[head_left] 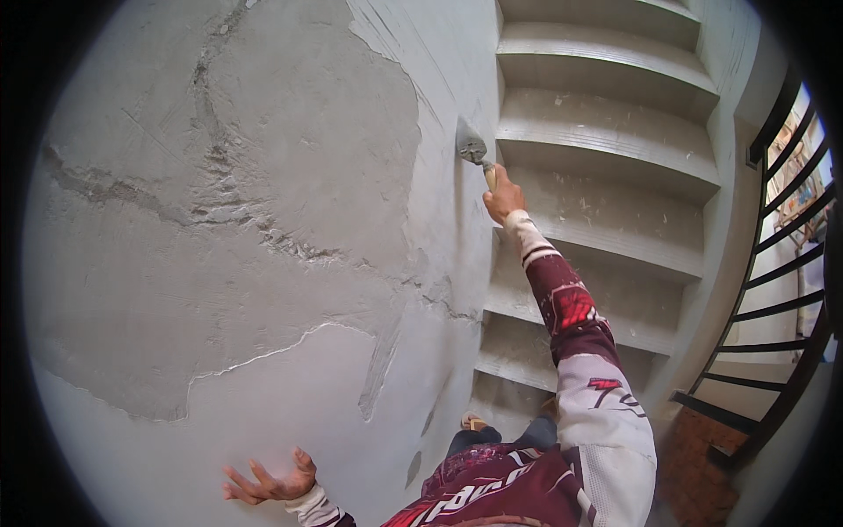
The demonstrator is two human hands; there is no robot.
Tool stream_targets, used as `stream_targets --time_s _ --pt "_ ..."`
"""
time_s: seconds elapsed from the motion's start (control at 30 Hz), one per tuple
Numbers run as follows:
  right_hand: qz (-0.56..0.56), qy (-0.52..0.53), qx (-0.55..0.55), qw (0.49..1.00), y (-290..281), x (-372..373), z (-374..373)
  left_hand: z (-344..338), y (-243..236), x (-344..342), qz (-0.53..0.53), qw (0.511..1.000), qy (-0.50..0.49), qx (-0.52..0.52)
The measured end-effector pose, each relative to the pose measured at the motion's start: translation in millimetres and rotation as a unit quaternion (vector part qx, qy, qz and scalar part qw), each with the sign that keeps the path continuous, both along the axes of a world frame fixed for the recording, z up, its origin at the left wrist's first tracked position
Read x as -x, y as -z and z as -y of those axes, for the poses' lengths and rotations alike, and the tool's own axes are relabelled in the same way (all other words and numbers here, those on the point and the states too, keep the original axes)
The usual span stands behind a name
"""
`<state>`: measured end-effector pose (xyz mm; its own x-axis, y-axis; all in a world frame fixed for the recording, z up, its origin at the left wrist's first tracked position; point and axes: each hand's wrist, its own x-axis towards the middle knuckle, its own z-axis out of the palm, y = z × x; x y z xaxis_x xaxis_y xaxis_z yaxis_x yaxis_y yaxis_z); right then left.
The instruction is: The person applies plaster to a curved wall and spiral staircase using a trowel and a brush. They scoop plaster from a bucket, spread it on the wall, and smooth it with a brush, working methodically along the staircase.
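Trowel [471, 147]: in R fingers; blade just beyond them, up & a bit L, laid vs. wall; can't tell how firmly.
Grey patch [290, 114]: big, ragged-edged, on pale wall [290, 395]; well L of R fingers, above L ones.
Cracks [224, 206]: branching, rough, thru patch; above L fingers.
L hand [277, 481]: fingers spread wide, nothing in them, nr wall below patch; contact unclear.
Sandal [474, 422]: on a foot, R of L fingers, below R ones.
R hand [505, 198]: fingers wrapped round trowel handle, arm outstretched.
Sleeve [571, 307]: maroon/white, running down from R fingers.
Stairs [606, 127]: grey, w/ whitish specks, just R of R fingers.
Railing [764, 348]: black bars, well R of R fingers, past stairs.
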<state>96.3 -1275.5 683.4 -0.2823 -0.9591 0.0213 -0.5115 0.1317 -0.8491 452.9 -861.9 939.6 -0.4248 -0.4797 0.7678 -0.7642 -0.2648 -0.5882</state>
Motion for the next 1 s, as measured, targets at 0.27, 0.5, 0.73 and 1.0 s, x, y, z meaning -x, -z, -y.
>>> stream_targets --time_s 0.27,0.5,0.73,1.0 --pt "-0.040 -0.035 -0.036 0.998 -7 -8 -18 -8 -4 -1 0.007 1.000 -0.013 -0.016" --pt "-0.027 -0.034 -0.041 0.998 -21 -12 -20 -1 -1 1 0.005 1.000 0.002 0.000" --pt "-0.025 -0.022 -0.009 0.999 -17 -24 -30 0 2 -1 -0.004 1.000 0.020 0.002" --pt "0.001 -0.031 -0.017 0.999 -25 -40 -67 2 2 0 -0.003 0.999 0.034 0.003"
